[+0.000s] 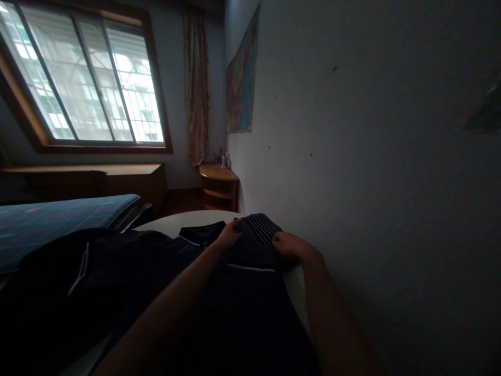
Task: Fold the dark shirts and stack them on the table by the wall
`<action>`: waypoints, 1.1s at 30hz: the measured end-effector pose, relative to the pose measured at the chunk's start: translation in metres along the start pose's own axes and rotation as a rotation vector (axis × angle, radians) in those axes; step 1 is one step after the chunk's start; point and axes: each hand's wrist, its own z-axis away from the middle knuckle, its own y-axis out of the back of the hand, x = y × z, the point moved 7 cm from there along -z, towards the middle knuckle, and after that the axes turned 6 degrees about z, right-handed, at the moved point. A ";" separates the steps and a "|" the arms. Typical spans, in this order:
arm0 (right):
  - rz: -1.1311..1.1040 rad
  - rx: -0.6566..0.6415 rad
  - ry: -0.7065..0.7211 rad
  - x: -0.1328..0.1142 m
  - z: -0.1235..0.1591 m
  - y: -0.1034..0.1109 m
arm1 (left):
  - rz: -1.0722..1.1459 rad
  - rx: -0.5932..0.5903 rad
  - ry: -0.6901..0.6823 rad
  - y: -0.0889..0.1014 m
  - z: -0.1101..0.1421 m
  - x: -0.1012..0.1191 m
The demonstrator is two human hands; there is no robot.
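Note:
A dark navy polo shirt [242, 297] lies spread on a pale round-edged table [172, 223]. Its collar has a thin white line, white trim edges the chest pocket, and the sleeve on the right side is striped. At the shoulder, beside the collar, my left hand [229, 235] has its fingers closed on the cloth. My right hand [290, 245] is curled, gripping the striped sleeve near its outer edge. Dim light hides the fingertips and most of the lower shirt.
More dark clothing with white trim [80, 269] lies to the left. Beyond it is a blue patterned mattress [58, 216]. A wooden corner shelf [219, 172] stands at the back. A bare wall [371, 183] runs close along the right, and a window [90, 78] is at back left.

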 end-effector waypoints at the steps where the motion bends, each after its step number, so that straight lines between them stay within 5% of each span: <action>1: 0.003 0.021 0.009 -0.002 -0.001 0.000 | -0.013 0.003 -0.001 0.002 0.000 0.001; 13: 0.071 0.036 0.041 -0.010 -0.011 -0.013 | -0.061 -0.017 0.005 0.001 0.010 0.009; 21: 0.063 0.045 0.071 -0.011 -0.011 -0.012 | -0.254 -0.096 0.093 0.019 0.045 0.001; 33: 0.079 0.020 0.062 -0.015 -0.008 -0.012 | -0.591 -0.058 -0.007 0.034 0.073 0.014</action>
